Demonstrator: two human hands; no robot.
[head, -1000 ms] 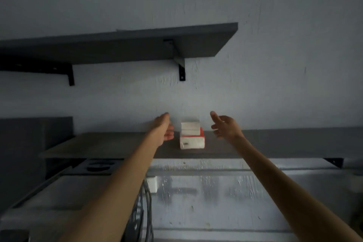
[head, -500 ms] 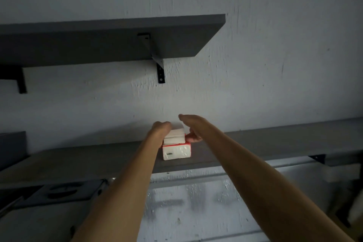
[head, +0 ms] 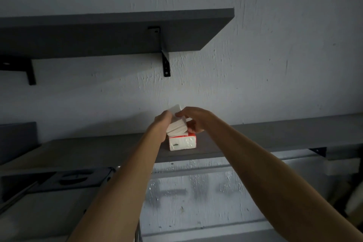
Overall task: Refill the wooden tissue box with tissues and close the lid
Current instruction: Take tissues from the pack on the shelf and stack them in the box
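A white and red plastic tissue pack (head: 182, 143) stands on the lower grey shelf (head: 275, 135) against the wall. A white stack of tissues (head: 176, 124) sticks up out of its top, tilted to the left. My left hand (head: 163, 122) grips the stack's left side. My right hand (head: 193, 119) holds the stack from the top and right, fingers curled over it. No wooden tissue box is in view.
An upper dark shelf (head: 117, 33) on black brackets (head: 166, 61) overhangs the left and centre. Below the lower shelf are a white painted wall (head: 196, 192) and, at left, a dark stove top (head: 74, 179). A dark panel (head: 17, 139) stands at far left.
Both hands went from open and apart beside the pack to closed on the tissue stack, which has risen and tilted left out of the pack.
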